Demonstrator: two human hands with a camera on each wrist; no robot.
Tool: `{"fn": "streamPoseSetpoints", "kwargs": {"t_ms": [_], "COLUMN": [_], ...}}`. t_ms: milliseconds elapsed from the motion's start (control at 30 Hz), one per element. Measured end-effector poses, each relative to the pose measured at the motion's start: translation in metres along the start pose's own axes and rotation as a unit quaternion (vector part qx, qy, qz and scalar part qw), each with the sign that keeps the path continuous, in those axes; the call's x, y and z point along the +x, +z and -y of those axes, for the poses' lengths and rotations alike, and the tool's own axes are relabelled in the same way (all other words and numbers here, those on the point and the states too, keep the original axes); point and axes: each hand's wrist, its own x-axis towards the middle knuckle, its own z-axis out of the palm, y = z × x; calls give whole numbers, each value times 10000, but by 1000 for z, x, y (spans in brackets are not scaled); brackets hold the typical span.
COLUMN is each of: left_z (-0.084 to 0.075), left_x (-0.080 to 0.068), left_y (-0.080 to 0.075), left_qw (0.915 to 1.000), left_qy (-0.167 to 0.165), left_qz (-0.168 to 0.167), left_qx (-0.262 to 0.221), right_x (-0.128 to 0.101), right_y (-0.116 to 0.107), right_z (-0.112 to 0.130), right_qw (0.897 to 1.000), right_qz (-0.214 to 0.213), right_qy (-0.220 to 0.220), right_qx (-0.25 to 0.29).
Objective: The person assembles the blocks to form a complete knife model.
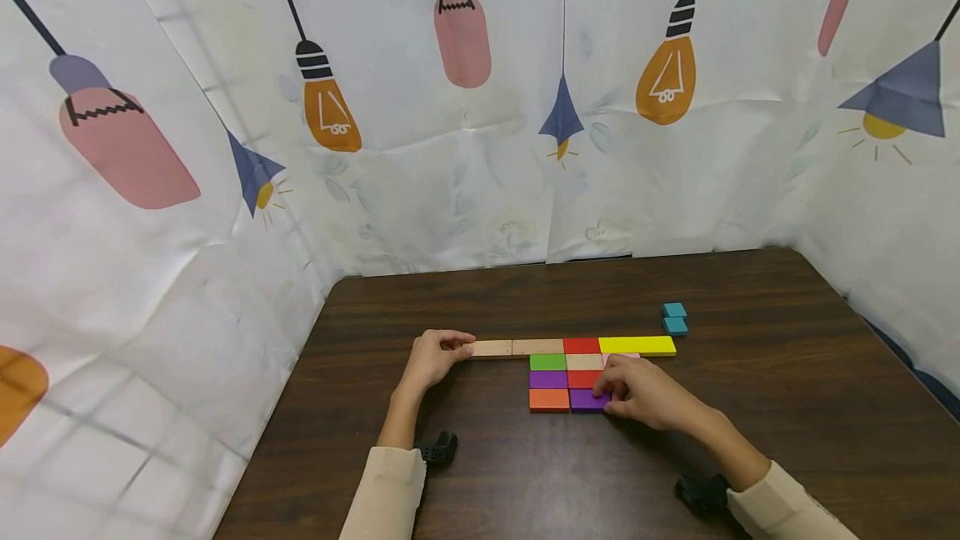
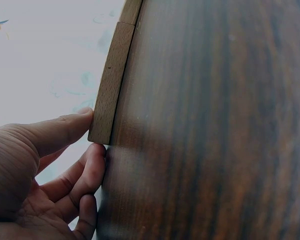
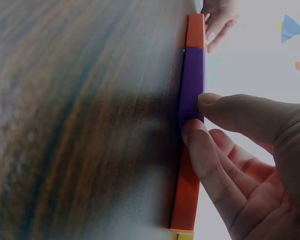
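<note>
In the head view my left hand [image 1: 437, 358] is at the left end of a row of flat blocks, pinching a plain wooden block [image 1: 492, 348]. The left wrist view shows its thumb tip on this wooden block [image 2: 111, 90] and curled fingers at the block's end. My right hand [image 1: 645, 394] pinches a purple block [image 1: 587, 400] at the near edge of the layout. Up close, thumb and fingertip meet the right end of that purple block [image 3: 192, 82]. An orange block [image 1: 549, 400] adjoins it on the left. Blocks under the right hand are partly hidden.
A second plain block [image 1: 537, 347], a red block [image 1: 581, 346] and a long yellow block [image 1: 637, 346] continue the top row. Green [image 1: 547, 362] and other coloured blocks fill rows below. Two teal blocks [image 1: 674, 317] lie apart at the back right. A printed curtain [image 1: 480, 173] borders the dark table [image 1: 480, 482].
</note>
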Motion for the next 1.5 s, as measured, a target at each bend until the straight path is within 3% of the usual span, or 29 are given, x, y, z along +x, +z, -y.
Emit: {"fn": "streamPoseSetpoints", "kwargs": {"t_ms": [700, 900, 1200, 1500], "left_z": [1, -1, -1, -1], "left_x": [0, -1, -1, 0], "left_y": [0, 0, 0, 0], "left_qw": [10000, 10000, 10000, 10000], "left_qy": [-17, -9, -21, -37], "left_qz": [-15, -22, -43, -28], "left_qx": [53, 43, 71, 59], "right_x": [1, -1, -6, -13], "right_y": [-1, -12, -53, -79], "right_z": [4, -3, -44, -108], "right_qw": [9998, 9990, 9901, 9707], "right_qz": [-76, -297, -1287, -1701], "right_qy": [-200, -282, 322, 1302], "right_qx": [12, 200, 467, 1093]}}
